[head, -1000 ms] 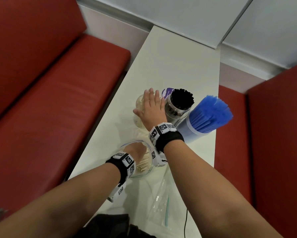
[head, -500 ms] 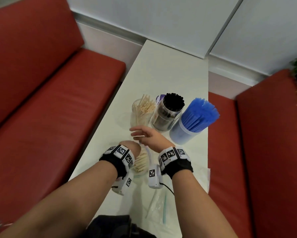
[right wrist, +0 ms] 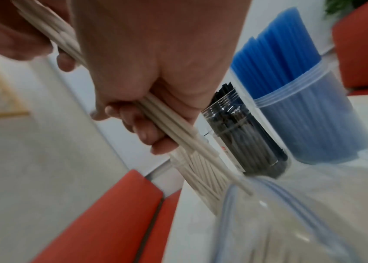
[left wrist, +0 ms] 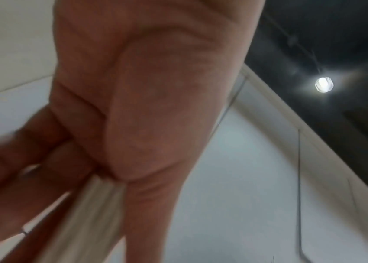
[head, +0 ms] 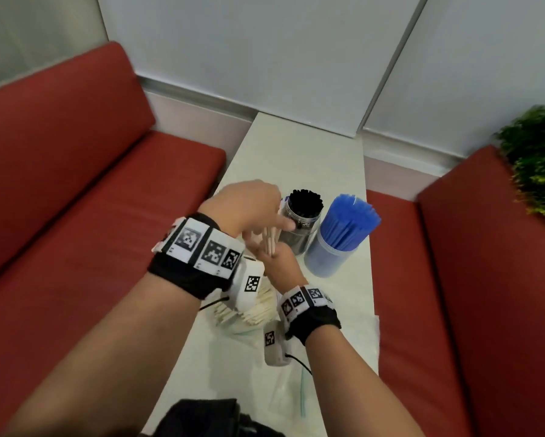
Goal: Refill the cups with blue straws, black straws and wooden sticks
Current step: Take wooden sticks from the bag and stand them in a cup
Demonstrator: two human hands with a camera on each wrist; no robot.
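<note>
A small bundle of wooden sticks [head: 270,244] is held between both hands above the tabletop [head: 299,156], most likely so the loose ends can be squared up before they drop into their cup. The left hand [head: 249,205] comes down from above with its fingers curled round the upper part of the bundle; the right hand [head: 279,263] comes up from below, and the right wrist view shows its fingers wrapped round the same sticks. How many sticks are in the bundle cannot be counted; it looks like a handful.

The clear cup of wooden sticks [right wrist: 199,178], the likely target, is hidden behind the hands in the head view and shows only in the right wrist view, just under the bundle and already well stocked. At 3 o'clock from the hands stands one clear jar of black straws [head: 302,222], packed full, and further toward 3 o'clock one translucent tub of blue straws [head: 340,238], also full and fanning out. That makes three containers, so judging by the fill the sticks are the last item in hand.

At 6 o'clock, under the wrists, lies a clear supply tub [right wrist: 291,222] with a heap of spare sticks [head: 252,313], kept close so each handful is a short lift. One empty zip bag [head: 296,392] lies nearer still.
</note>
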